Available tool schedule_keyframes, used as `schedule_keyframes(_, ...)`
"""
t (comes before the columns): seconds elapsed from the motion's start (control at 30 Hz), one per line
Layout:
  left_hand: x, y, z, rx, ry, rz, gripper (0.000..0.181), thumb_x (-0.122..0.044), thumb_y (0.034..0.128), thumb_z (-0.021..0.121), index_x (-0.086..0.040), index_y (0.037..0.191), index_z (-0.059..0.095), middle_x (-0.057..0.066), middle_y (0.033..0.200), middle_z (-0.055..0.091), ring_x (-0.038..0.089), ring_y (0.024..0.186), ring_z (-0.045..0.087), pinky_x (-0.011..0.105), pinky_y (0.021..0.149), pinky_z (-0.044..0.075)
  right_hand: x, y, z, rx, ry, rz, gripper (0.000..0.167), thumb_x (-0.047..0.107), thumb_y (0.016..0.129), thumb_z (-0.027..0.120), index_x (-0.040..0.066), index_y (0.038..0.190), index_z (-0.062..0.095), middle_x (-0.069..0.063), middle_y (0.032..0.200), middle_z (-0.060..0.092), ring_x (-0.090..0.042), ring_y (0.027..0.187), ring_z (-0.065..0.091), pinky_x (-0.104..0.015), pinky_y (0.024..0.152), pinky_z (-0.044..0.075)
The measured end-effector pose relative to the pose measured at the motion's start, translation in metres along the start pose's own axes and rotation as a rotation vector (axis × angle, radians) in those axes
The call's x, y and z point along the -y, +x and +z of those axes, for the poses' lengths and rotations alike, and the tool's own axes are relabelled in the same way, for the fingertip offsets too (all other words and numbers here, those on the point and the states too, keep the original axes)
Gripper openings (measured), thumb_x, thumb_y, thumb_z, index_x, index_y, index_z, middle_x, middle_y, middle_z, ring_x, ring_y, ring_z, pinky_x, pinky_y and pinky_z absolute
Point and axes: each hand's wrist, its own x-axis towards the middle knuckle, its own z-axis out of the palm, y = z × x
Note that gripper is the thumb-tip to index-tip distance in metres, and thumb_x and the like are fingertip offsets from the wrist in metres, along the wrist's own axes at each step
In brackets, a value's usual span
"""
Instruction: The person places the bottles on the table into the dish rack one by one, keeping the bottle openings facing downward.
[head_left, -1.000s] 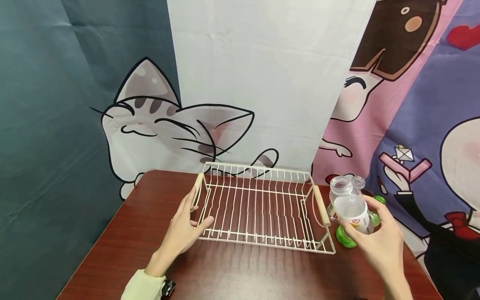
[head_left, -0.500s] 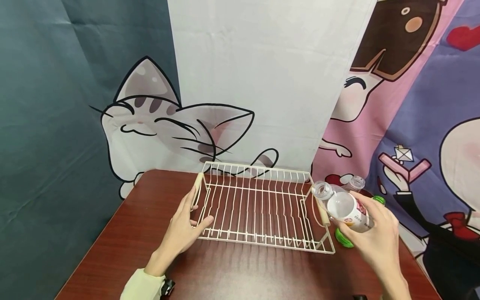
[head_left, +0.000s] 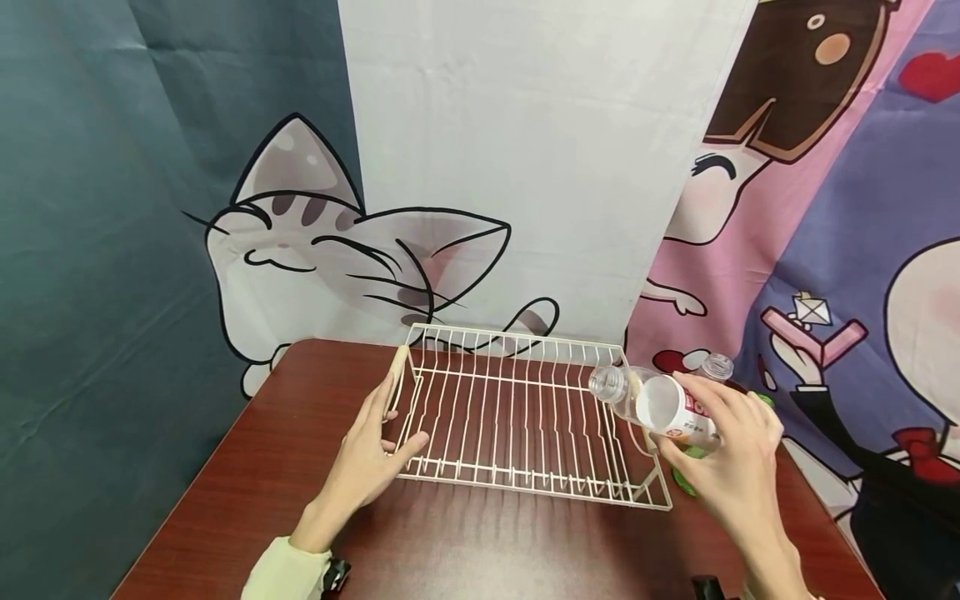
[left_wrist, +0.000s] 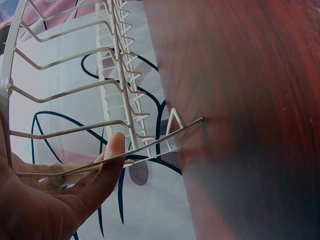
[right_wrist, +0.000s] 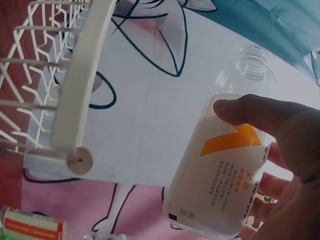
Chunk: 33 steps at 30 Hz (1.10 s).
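A cream wire rack [head_left: 517, 487] with wooden side handles stands on the table. My left hand [head_left: 363, 458] is at its left end, fingers around the wooden handle; the left wrist view shows the thumb [left_wrist: 114, 150] against the rack's wire. In my right hand [head_left: 738, 467] I grip a clear bottle [head_left: 618, 387] with a white label, tilted with its uncapped neck to the left, above the rack's right end. The right wrist view shows orange print on the bottle's label [right_wrist: 215, 165] and my thumb across its upper part.
Behind my right hand, a second clear bottle neck [head_left: 716, 367] and green parts of bottles [head_left: 684, 482] show at the table's right side. A printed cloth [head_left: 540, 167] hangs behind the brown table [head_left: 480, 550].
My right hand has moved left, carrying the bottle from the group at the right to above the rack's right end and tilting it over. The left hand has stayed in place.
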Motion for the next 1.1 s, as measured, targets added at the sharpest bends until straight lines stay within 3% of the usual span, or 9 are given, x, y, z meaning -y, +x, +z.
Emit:
schedule_keyframes(0.13,0.000,0.001,0.001,0.000,-0.003,-0.001,0.104,-0.045,0.0997,0.083,-0.020,0.179,0.020,0.007,0.180,0.030,0.037,0.116,0.076,0.037,0.078,0.064,0.008,0.004,0.004,0.005,0.001,-0.027,0.080,0.007,0.056,0.092,0.008,0.135,0.078,-0.019,0.128,0.073,-0.041,0.118,0.057,-0.051,0.122,0.020)
schedule_keyframes(0.33,-0.001,0.000,0.001,0.017,0.003,-0.026,0.107,-0.045,0.0984,0.085,-0.021,0.179,0.019,0.002,0.181,0.028,0.036,0.113,0.077,0.033,0.079,0.062,0.019,0.007,0.010,0.031,0.021,-0.055,0.078,0.006,0.060,0.089,0.010,0.137,0.077,-0.018,0.130,0.073,-0.042,0.120,0.058,-0.054,0.126,0.018)
schedule_keyframes(0.67,-0.005,0.000,-0.005,0.045,0.049,-0.009,0.106,-0.050,0.1002,0.081,-0.023,0.180,0.017,0.005,0.182,0.025,0.040,0.127,0.071,0.051,0.092,0.065,0.027,0.011,0.019,0.072,0.003,-0.091,0.076,0.004,0.065,0.086,0.010,0.140,0.076,-0.020,0.131,0.073,-0.045,0.122,0.059,-0.058,0.128,0.016)
schedule_keyframes(0.77,-0.006,0.000,-0.006,0.040,0.092,0.012,0.105,-0.052,0.1002,0.080,-0.022,0.180,0.018,0.010,0.182,0.027,0.044,0.142,0.060,0.064,0.107,0.056,0.028,0.011,0.022,0.067,0.004,-0.100,0.078,0.002,0.063,0.087,0.011,0.140,0.077,-0.019,0.130,0.073,-0.044,0.122,0.060,-0.056,0.128,0.016)
schedule_keyframes(0.9,-0.009,0.002,-0.007,0.026,0.141,0.024,0.104,-0.055,0.0998,0.078,-0.023,0.180,0.019,0.013,0.179,0.032,0.046,0.160,0.037,0.079,0.115,0.041,0.028,0.011,0.024,0.057,0.010,-0.119,0.078,0.002,0.063,0.086,0.012,0.140,0.077,-0.017,0.130,0.074,-0.043,0.121,0.060,-0.056,0.128,0.017)
schedule_keyframes(1.1,-0.020,0.011,-0.011,-0.024,0.172,0.096,0.104,-0.053,0.0995,0.078,-0.030,0.180,0.016,0.012,0.178,0.035,0.045,0.160,0.033,0.074,0.123,0.028,0.029,0.014,0.027,0.088,-0.010,-0.142,0.079,0.005,0.064,0.086,0.013,0.143,0.075,-0.016,0.132,0.073,-0.042,0.122,0.060,-0.057,0.129,0.016)
